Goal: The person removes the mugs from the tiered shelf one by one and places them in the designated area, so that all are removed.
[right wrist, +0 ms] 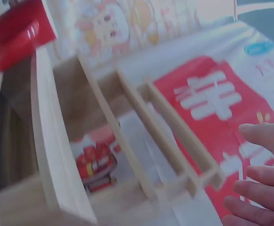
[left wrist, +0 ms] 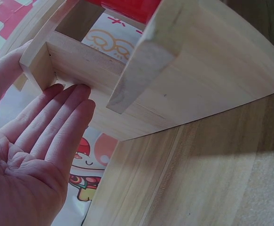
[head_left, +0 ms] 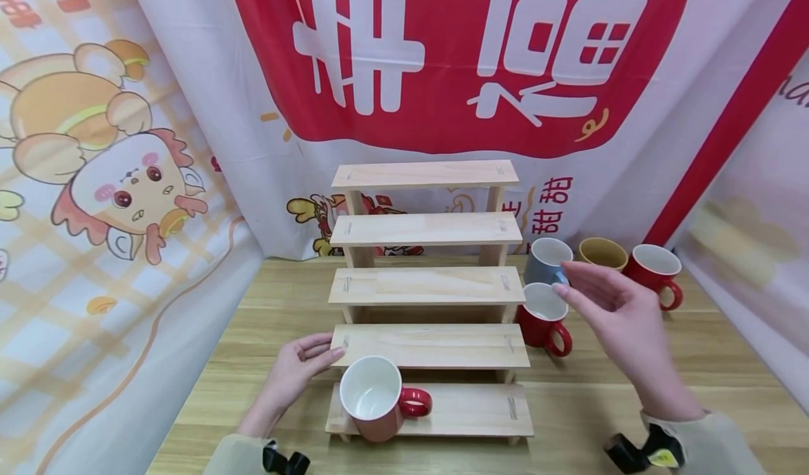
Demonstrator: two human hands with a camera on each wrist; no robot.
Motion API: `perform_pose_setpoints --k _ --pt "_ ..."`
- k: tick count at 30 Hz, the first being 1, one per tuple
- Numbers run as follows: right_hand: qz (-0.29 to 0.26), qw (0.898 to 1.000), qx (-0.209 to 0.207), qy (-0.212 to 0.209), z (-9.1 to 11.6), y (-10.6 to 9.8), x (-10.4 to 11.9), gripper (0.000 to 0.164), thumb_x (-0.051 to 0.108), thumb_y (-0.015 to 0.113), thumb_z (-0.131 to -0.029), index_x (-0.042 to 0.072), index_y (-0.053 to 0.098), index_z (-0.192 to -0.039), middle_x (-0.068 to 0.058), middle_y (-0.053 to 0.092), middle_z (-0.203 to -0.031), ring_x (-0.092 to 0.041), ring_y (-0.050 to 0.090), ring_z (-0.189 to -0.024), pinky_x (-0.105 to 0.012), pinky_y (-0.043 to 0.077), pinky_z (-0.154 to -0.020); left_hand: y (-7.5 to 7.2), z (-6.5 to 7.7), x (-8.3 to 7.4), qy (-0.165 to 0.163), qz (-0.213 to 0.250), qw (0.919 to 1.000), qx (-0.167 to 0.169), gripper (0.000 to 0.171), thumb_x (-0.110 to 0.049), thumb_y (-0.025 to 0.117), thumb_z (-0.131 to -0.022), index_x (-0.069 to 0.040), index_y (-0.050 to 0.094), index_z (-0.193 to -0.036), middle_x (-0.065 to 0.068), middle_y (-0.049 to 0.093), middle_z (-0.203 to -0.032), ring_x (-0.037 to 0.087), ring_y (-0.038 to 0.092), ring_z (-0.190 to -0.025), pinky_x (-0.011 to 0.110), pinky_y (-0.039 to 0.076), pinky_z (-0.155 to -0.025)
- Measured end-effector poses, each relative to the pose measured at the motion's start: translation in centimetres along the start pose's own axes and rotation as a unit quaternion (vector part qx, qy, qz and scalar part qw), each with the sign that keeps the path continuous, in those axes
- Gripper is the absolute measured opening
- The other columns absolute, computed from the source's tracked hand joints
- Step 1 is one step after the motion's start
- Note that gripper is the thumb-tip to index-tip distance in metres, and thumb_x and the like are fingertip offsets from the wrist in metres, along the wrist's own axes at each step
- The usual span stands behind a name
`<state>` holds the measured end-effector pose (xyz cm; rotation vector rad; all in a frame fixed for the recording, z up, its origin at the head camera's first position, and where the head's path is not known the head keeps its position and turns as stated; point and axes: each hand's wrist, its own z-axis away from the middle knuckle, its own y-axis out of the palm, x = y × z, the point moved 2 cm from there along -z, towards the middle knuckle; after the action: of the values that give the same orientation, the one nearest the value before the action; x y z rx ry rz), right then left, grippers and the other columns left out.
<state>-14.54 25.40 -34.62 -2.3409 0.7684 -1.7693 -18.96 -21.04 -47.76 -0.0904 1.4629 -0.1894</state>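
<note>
A stepped wooden rack point(head_left: 426, 285) stands in the middle. My left hand point(head_left: 297, 369) holds the left end of its second step from the bottom; in the left wrist view, the thumb lies over the board and straight fingers point(left wrist: 57, 117) reach beneath it. A red mug point(head_left: 377, 401), white inside, stands upright on the bottom step's left part, handle to the right. My right hand point(head_left: 622, 313) is empty, fingers loosely bent, fingertips overlapping the handle of a blue mug point(head_left: 537, 268) in the head view. Another red mug point(head_left: 534, 326) stands in front of the blue one.
Behind the right hand stand a tan mug point(head_left: 603, 254) and a further red mug point(head_left: 651, 268), its handle to the right. A printed cloth point(head_left: 404, 131) hangs at the back and along both sides. Everything rests on a wood-grain table point(head_left: 253, 320).
</note>
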Motion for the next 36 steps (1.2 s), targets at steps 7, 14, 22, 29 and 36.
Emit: perform_pose_setpoints --k 7,14,22,29,36 --pt "-0.048 0.992 0.084 -0.085 1.2 3.3 2.0 0.040 0.019 0.081 -0.090 0.010 0.071 -0.127 -0.005 0.070 -0.125 -0.012 0.066 -0.114 -0.021 0.054 -0.091 0.0 0.1 -0.3 0.000 0.005 1.0000 0.000 0.051 -0.016 0.080 -0.091 0.009 0.061 -0.131 0.023 0.068 -0.122 0.027 0.069 -0.107 0.031 0.058 -0.086" --pt "-0.079 0.976 0.170 -0.114 3.1 6.9 2.6 0.038 0.020 0.084 -0.087 0.017 0.073 -0.123 0.005 0.072 -0.119 -0.015 0.067 -0.113 -0.027 0.053 -0.095 0.0 0.0 -0.3 0.000 -0.002 1.0000 -0.002 0.051 -0.018 0.080 -0.090 0.008 0.062 -0.130 0.022 0.069 -0.121 0.025 0.069 -0.106 0.030 0.058 -0.086" --pt "-0.107 0.954 0.261 -0.101 5.3 10.7 2.2 0.037 0.030 0.085 -0.085 0.019 0.075 -0.119 0.001 0.073 -0.118 -0.020 0.068 -0.111 -0.033 0.054 -0.096 0.0 0.1 -0.3 -0.002 -0.001 1.0000 -0.003 0.051 -0.017 0.080 -0.090 0.008 0.062 -0.130 0.023 0.068 -0.122 0.027 0.068 -0.108 0.031 0.058 -0.087" --pt "-0.114 0.930 0.341 -0.078 7.5 13.4 1.2 0.040 0.036 0.083 -0.087 0.016 0.075 -0.120 0.004 0.073 -0.117 -0.019 0.068 -0.110 -0.031 0.054 -0.096 0.0 0.0 -0.2 -0.003 -0.005 1.0000 -0.003 0.050 -0.017 0.080 -0.090 0.008 0.062 -0.129 0.023 0.068 -0.121 0.028 0.068 -0.108 0.033 0.058 -0.087" --pt "-0.145 0.922 0.353 -0.071 8.7 15.2 0.2 0.034 0.030 0.083 -0.088 0.013 0.076 -0.117 0.002 0.075 -0.110 -0.018 0.071 -0.103 -0.038 0.058 -0.090 0.0 0.0 -0.2 -0.005 -0.002 1.0000 -0.003 0.050 -0.018 0.081 -0.090 0.008 0.063 -0.129 0.022 0.069 -0.121 0.027 0.069 -0.107 0.032 0.058 -0.087"
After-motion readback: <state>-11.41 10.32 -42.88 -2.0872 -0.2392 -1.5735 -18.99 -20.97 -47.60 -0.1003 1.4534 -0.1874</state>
